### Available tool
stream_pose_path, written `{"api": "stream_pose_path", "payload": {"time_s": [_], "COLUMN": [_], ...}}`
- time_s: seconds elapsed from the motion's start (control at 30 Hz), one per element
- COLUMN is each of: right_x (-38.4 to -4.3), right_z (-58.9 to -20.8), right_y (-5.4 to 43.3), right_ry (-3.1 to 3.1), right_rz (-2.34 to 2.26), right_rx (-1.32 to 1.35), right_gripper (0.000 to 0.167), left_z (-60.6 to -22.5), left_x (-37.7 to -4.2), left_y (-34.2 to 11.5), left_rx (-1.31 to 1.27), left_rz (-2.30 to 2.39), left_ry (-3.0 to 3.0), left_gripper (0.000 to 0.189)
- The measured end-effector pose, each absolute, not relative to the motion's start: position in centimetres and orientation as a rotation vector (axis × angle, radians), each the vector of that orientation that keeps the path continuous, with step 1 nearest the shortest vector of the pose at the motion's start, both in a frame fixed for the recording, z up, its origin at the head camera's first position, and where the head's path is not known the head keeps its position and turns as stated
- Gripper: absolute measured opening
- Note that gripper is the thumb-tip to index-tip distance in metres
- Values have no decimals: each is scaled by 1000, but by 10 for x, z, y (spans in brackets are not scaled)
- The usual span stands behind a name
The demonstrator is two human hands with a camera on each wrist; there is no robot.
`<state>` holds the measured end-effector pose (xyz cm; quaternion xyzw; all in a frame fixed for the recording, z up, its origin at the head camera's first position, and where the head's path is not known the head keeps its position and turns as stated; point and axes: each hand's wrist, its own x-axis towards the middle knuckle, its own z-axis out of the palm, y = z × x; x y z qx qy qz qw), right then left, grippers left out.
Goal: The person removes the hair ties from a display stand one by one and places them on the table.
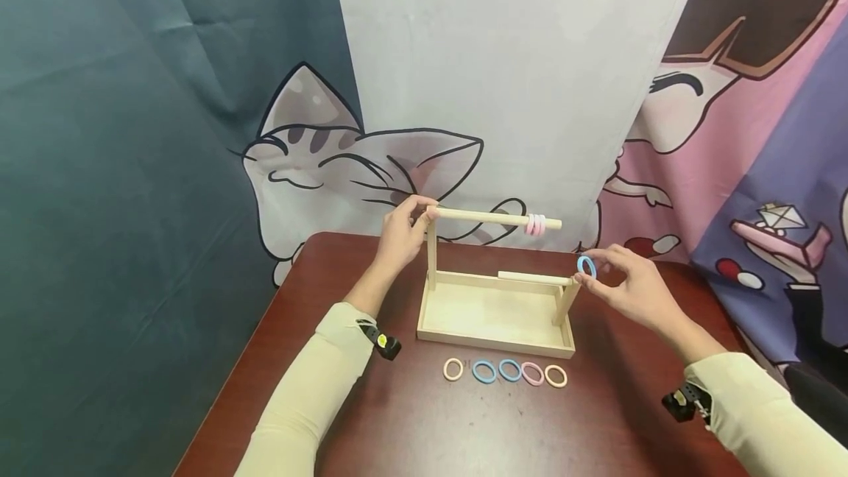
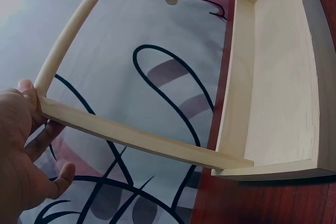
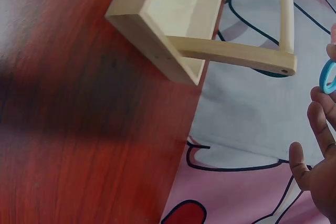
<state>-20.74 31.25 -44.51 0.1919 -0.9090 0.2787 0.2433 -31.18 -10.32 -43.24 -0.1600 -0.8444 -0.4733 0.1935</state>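
A wooden rack (image 1: pixel 497 350) with a tray-like base stands on the table. At the top corner of its taller post (image 2: pixel 142 136), my left hand (image 1: pixel 403 232) grips the wood where the long upper rod (image 1: pixel 480 217) begins. Several pink rings (image 1: pixel 535 224) hang near the free end of that rod. My right hand (image 1: pixel 629 282) pinches a blue ring (image 1: pixel 586 266) between thumb and fingers, just above the shorter post (image 1: pixel 566 302). From this post a lower rod (image 1: pixel 533 278) points left. The right wrist view catches the blue ring only partly, at its right edge.
In front of the rack lies a row of loose rings: a cream ring (image 1: pixel 453 369) at the left, two blue rings (image 1: pixel 484 372), a pink ring (image 1: pixel 532 374) and another cream ring (image 1: pixel 556 376). A printed curtain (image 1: pixel 517 79) hangs behind the red-brown table (image 1: pixel 490 436).
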Motion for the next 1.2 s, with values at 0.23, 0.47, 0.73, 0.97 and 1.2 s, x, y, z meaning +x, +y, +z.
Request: {"api": "stream_pose_path", "payload": {"time_s": [0.23, 0.47, 0.73, 0.97, 1.2], "right_x": [-200, -194, -187, -175, -169], "right_z": [-453, -457, -456, -458, -463], "right_y": [313, 307, 296, 276, 250], "right_ry": [-2455, -2427, -2382, -2408, -2388], "right_rz": [682, 646, 567, 510, 496], "right_rx": [607, 770, 864, 921, 1000], "right_gripper": [34, 34, 37, 34, 30], "left_z": [-432, -431, -433, -434, -433], "left_x": [-313, -313, -314, -313, -313], "left_y": [-105, -106, -103, -102, -104], "left_rx": [-461, -457, -472, -489, -517], "left_rz": [-1329, -1346, -1329, -1327, -1352], "left_ry": [-2376, -2343, -2351, -2345, -2330], "left_gripper": [34, 33, 34, 33, 30]}}
